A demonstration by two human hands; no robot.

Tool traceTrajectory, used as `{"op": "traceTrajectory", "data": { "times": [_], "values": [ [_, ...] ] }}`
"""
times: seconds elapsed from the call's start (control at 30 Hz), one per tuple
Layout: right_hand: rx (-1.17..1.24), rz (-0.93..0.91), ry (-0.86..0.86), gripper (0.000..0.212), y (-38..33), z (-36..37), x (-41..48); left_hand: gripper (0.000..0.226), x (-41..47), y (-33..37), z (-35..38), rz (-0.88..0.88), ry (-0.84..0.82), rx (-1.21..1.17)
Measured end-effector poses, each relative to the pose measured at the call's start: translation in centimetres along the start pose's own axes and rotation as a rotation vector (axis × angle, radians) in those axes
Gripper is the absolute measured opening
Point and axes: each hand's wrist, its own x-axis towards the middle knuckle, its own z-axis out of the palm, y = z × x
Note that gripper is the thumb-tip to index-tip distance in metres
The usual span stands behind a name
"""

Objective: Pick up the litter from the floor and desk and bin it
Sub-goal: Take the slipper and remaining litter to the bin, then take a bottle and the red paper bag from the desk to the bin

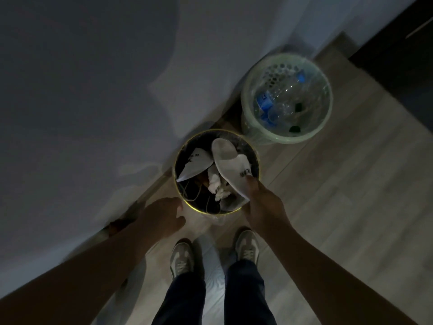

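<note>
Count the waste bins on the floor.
2. The dark round bin with a gold rim stands nearest, against the wall. The pale green perforated plastic bin stands just beyond it to the right, holding clear bottles.

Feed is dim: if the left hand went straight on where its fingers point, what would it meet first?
Probably the near-left rim of the dark bin; the left hand is right beside it, though depth is unclear here.
</note>
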Motion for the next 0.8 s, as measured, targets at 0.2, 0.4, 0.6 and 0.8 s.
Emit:
{"op": "traceTrajectory", "data": {
  "times": [0.2, 0.4, 0.6, 0.8],
  "values": [
    [0.038, -0.050, 0.418, 0.030, -1.5, -5.2, 1.8, 0.032, -0.6, 1.3, -3.1, 0.040, 0.020, -0.051],
    [-0.185, -0.009, 0.180, 0.023, -4.4, -6.7, 6.6, 0.025, 0.7, 0.7, -4.6, 0.040, 0.098, -0.102],
    [-0.096, 0.060, 0.028, 0.033, -6.9, -7.4, 8.2, 0.028, 0.0, -0.2, -5.4, 0.061, 0.111, -0.058],
    [-0.065, 0.013, 0.072, 0.038, -7.8, -11.6, 2.7, 0.031, -3.9, 1.3, -9.8, 0.166, 0.149, -0.034]
  ]
}}
